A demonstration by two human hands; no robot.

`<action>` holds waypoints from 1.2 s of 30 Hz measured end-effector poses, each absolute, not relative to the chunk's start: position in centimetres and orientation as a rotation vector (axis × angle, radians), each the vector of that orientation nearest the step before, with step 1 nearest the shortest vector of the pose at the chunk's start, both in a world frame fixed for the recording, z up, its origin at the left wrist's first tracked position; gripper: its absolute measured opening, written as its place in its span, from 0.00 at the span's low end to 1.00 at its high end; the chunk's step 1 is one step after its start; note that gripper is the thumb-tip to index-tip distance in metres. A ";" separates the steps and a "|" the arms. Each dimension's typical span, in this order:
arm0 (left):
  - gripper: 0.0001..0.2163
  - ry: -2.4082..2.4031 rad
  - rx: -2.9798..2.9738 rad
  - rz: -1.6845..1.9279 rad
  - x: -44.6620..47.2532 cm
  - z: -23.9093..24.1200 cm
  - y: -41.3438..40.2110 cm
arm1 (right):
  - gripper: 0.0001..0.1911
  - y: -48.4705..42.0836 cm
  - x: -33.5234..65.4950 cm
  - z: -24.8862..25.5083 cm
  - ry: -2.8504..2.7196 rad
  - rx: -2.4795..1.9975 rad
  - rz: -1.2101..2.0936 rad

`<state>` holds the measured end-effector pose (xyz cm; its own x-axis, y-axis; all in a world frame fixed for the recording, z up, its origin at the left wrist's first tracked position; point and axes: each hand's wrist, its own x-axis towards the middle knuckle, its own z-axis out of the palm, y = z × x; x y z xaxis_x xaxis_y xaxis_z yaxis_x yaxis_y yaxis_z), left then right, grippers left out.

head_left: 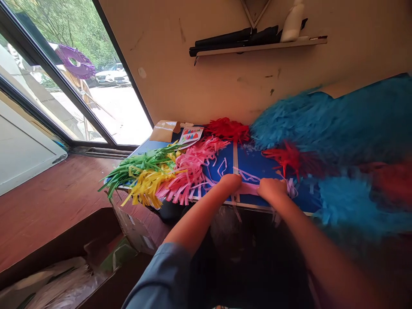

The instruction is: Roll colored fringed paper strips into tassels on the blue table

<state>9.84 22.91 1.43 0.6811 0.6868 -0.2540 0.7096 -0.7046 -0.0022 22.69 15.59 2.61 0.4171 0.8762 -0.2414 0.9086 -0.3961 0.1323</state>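
Note:
A strip of lilac tissue-paper fringe (pixel 249 189) stretches between my two hands over the front edge of the blue table (pixel 249 156). My left hand (pixel 231 183) is closed around one end, and my right hand (pixel 272 189) grips the other. Thin cut strands of the fringe stick out beyond both hands and hang over the edge. To the left of my left hand lie a pink tassel (pixel 193 165), a yellow tassel (pixel 149 184) and a green tassel (pixel 141 165). A red tassel (pixel 285 158) lies just beyond my right hand.
Large blue fringed piles (pixel 337 122) cover the table's right side. Another red tassel (pixel 227 129) and a printed card (pixel 191 135) lie at the back. A shelf (pixel 260 48) with a white bottle (pixel 292 23) is on the wall. An open cardboard box (pixel 96 223) stands lower left.

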 end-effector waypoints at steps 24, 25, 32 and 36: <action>0.21 1.426 2.759 0.431 7.7 1.0 17.0 | 0.21 15.7 22.2 3.2 1.573 2.473 -0.241; 0.23 1.441 2.774 0.396 7.7 1.2 17.6 | 0.21 15.6 22.2 3.2 1.580 2.480 -0.242; 0.15 1.426 2.911 0.250 4.7 1.6 17.6 | 0.22 15.0 22.5 2.6 1.662 2.574 -0.229; 0.17 1.677 2.819 0.376 0.5 3.2 17.8 | 0.19 13.4 22.7 3.5 1.756 2.646 -0.146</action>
